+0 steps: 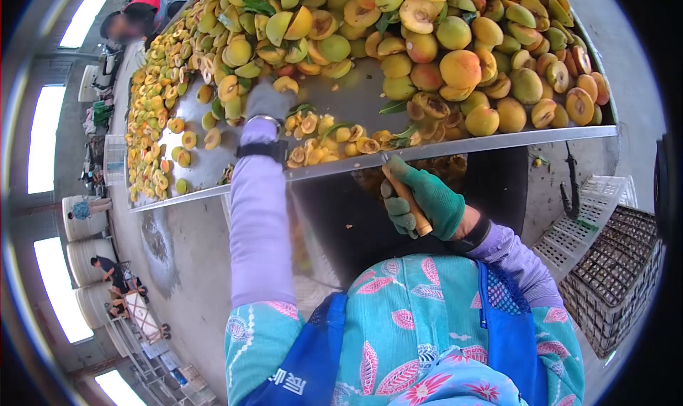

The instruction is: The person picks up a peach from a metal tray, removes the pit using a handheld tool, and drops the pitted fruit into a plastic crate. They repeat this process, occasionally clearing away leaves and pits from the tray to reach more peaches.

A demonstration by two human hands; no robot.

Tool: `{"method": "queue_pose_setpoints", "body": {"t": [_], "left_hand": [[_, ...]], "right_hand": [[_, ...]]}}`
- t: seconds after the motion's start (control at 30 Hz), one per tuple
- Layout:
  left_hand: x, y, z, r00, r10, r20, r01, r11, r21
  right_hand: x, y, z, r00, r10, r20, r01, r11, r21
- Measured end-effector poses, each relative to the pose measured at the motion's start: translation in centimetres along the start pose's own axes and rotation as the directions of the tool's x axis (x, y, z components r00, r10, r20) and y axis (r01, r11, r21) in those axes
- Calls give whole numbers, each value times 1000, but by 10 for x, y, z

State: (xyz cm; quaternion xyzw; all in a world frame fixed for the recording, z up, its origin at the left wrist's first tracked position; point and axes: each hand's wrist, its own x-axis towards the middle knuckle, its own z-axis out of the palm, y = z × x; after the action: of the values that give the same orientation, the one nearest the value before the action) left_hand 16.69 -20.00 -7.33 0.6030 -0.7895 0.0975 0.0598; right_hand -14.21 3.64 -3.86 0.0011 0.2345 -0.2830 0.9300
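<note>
My left hand (269,98), in a greyish glove, reaches onto the metal table among the apricots. Motion blurs its fingers, and I cannot make out whether they hold anything. A halved apricot (286,84) lies by its fingertips. In front of the table's near edge, my right hand (425,201), in a green glove, is closed round the wooden handle of a knife (408,192); little of its blade shows. Cut apricot pieces (324,141) lie near the rim, between the two hands. Whole apricots (460,69) and halves are heaped beyond them.
The table's raised metal rim (498,141) runs across in front of me. A dark container (341,228) stands below it. At the right are a white plastic crate (587,214) and a dark mesh crate (615,278). Other people (110,272) are farther off at the left.
</note>
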Motion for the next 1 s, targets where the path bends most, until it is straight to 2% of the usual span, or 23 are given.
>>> {"method": "queue_pose_setpoints", "body": {"t": [0.07,0.1,0.17,0.2,0.27,0.3,0.33,0.4,0.43,0.5,0.53,0.57,0.6,0.67,0.77,0.87,0.97,1.0], "left_hand": [[9,53,-38,966,-97,241,140,976,-168],[4,61,-42,935,-172,311,283,889,-360],[-12,69,-54,833,-269,483,543,563,-623],[-28,75,-67,819,-287,497,570,502,-650],[-71,109,-89,911,-218,349,389,179,-904],[-85,122,-95,931,-196,307,316,15,-949],[-99,135,-100,949,-172,264,239,-152,-959],[-113,154,-104,960,-87,267,201,-452,-869],[-119,166,-106,944,-109,313,205,-551,-809],[-128,185,-109,900,-131,416,199,-725,-660],[-130,182,-93,955,-143,260,173,-447,-878],[-133,179,-78,984,-151,98,80,-124,-989],[-134,184,-84,981,-166,96,97,-2,-995],[-134,189,-80,967,-246,74,60,-64,-996],[-131,200,-89,925,-381,-12,-41,-68,-997],[-135,201,-95,941,-292,171,69,-328,-942],[-136,205,-91,912,-341,228,108,-336,-935],[-136,208,-93,919,-343,193,92,-290,-953]], "right_hand": [[-9,-6,13,973,-136,-185,99,976,-194],[-10,-5,18,943,-204,-262,126,950,-285],[4,-4,18,879,-423,-220,279,830,-482],[12,-3,20,836,-519,-177,342,747,-570],[22,1,30,832,-544,-110,284,588,-758],[24,4,36,828,-556,-72,255,487,-835],[29,10,35,793,-609,-19,300,417,-858],[38,25,27,706,-705,60,381,308,-872],[40,29,22,655,-751,84,422,271,-865],[36,30,15,671,-741,39,404,321,-856],[32,30,14,689,-724,8,383,356,-852],[29,30,12,707,-706,-22,363,389,-847],[27,32,12,668,-744,9,377,327,-867],[26,39,12,593,-801,82,392,198,-898],[21,31,19,626,-780,6,340,265,-902],[20,31,24,676,-737,-14,358,345,-868],[24,34,19,674,-739,2,399,363,-842],[23,35,21,651,-759,-1,458,395,-797]]}}
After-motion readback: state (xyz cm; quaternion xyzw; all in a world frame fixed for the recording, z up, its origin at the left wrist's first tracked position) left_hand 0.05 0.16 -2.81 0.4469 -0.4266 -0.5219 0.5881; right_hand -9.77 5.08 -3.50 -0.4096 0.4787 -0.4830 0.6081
